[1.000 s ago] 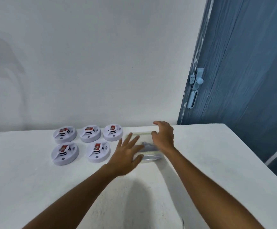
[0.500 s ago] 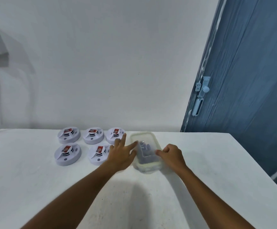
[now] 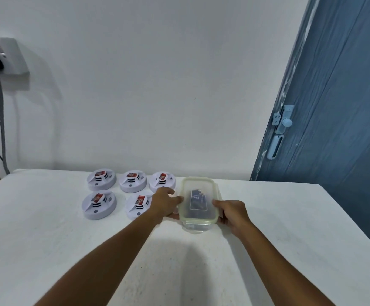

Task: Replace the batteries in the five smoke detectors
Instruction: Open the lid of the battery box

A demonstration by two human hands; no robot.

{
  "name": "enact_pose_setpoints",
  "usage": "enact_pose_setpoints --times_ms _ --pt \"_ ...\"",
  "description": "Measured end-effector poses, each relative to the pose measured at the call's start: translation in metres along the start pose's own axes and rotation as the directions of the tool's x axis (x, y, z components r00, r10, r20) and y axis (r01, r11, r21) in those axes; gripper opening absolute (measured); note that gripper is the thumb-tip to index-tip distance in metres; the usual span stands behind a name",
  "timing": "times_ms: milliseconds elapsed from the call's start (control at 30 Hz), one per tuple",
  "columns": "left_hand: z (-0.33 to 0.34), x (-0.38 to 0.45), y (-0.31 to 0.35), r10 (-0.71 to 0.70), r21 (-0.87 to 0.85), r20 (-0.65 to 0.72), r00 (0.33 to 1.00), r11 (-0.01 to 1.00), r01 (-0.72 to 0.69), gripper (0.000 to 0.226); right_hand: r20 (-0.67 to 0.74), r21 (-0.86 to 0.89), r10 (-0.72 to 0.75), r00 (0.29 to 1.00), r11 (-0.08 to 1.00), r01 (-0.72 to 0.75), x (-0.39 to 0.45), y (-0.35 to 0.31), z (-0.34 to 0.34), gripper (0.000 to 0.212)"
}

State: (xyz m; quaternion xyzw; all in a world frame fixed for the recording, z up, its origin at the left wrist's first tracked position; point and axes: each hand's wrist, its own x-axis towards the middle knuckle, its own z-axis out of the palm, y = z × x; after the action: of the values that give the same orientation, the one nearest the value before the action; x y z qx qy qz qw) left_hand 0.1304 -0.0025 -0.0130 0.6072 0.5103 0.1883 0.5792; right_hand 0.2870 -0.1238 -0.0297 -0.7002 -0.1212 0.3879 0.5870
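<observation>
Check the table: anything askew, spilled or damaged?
Nothing stands out. The five smoke detectors sit flat in two tidy rows, each with a red battery showing. Left hand and right hand hold the clear lidded container by its long sides; the lid is on, dark batteries inside.

Table (image 3: 47,250) white. Five detectors (image 3: 101,178) left of box (image 3: 198,203): pale lilac-white, red-orange battery on each, black stripes beside it. Box clear, yellowish-green tinted rim; dark navy batteries (image 3: 197,198) with white print inside. Wall (image 3: 157,85) white. Door (image 3: 345,107) right of box: blue, streaked grain, pale blue latch (image 3: 284,121).
</observation>
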Motion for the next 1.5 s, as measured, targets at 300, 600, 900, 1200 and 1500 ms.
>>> enact_pose_setpoints --times_ms 300,600,900,1200,1500 --pt "0.0 0.004 0.015 0.13 0.288 -0.068 0.989 0.952 -0.106 0.052 -0.041 -0.064 -0.045 0.998 0.997 0.043 0.005 -0.01 0.0 0.025" --pt "-0.001 -0.037 0.068 0.287 -0.079 0.062 0.956 0.956 -0.282 0.043 0.074 0.061 -0.424 0.903 0.905 0.42 -0.061 -0.084 0.026 0.015" --pt "0.011 -0.048 0.089 0.223 -0.724 0.245 0.943 0.69 0.025 0.02 0.123 -0.482 -0.814 0.567 0.451 0.752 -0.087 -0.097 0.012 0.012" --pt "0.04 -0.039 0.079 0.151 -0.508 0.299 0.942 0.861 0.023 0.025 0.013 0.079 -0.329 0.944 0.942 0.327 -0.045 -0.076 -0.043 0.01" --pt "0.019 -0.001 0.017 0.248 0.386 -0.016 0.969 0.895 -0.223 0.05 -0.317 -0.117 -0.192 0.929 0.98 0.163 0.02 -0.012 -0.097 0.025"
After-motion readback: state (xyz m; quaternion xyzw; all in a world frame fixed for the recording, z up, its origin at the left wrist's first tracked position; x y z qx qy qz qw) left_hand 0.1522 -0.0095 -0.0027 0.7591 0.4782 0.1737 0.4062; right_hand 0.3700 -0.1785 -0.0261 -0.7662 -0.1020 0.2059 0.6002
